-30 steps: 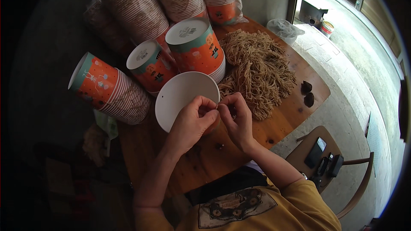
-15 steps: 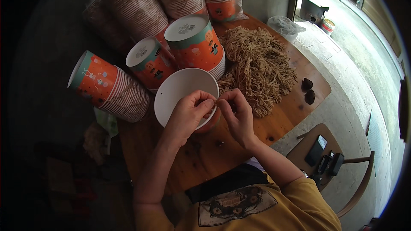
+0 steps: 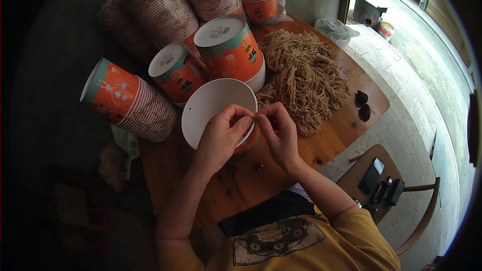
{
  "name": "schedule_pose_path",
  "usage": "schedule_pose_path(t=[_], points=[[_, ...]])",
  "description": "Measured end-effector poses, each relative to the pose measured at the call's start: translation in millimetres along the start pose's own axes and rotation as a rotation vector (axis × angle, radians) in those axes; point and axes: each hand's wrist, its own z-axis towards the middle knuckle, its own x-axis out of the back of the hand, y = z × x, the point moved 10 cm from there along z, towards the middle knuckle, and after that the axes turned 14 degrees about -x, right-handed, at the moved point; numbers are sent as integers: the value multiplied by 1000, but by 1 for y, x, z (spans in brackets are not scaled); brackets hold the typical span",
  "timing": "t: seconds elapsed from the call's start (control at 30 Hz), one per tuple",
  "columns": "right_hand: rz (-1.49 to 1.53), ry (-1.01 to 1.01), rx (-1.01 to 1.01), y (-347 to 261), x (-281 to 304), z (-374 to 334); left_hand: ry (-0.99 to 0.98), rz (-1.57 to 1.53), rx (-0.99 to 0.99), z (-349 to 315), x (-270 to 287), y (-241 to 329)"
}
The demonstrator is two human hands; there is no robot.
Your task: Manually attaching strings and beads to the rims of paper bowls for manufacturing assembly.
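"Starting with the hands, how do they stand?"

"Both are nearly closed, thumb against forefinger. The left hand point(image 3: 222, 131) and right hand point(image 3: 281, 135) meet at the fingertips, pinching a tiny tan piece point(image 3: 253, 119) too small to name. They are at the right side of the rim of a white-lined paper cup point(image 3: 203, 105), mouth up on the wooden table point(image 3: 326, 150); whether either hand touches that rim, I cannot tell."

"What differs from a second ago?"

"Very little. The pinch is the same, by the same part of the rim; the whole scene sits slightly higher in view."

"And edges, room to move?"

"A heap of tan strands point(image 3: 306, 80) lies just right of the cup, toward the table's right edge. Two dark lumps point(image 3: 364, 113) are near the right corner. Two upside-down cup stacks point(image 3: 231, 57) stand behind the cup; a leaning stack point(image 3: 128, 100) is by the left edge. Bare wood runs from the cup to the near edge. Past that edge, at right, a chair point(image 3: 351, 183) carries a phone point(image 3: 371, 175)."
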Motion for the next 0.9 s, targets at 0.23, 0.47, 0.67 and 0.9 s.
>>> schedule_pose_path(t=[0.23,0.47,0.67,0.9], points=[[-44,19,22,-1,1,1,-5,1,31,-5,-2,-1],[-52,6,25,0,1,2,13,-16,55,2,3,-7],[-132,31,96,-12,3,1,-12,-187,144,3,2,-15],[-269,44,241,-29,5,-3,-26,-298,235,1,-2,-21]])
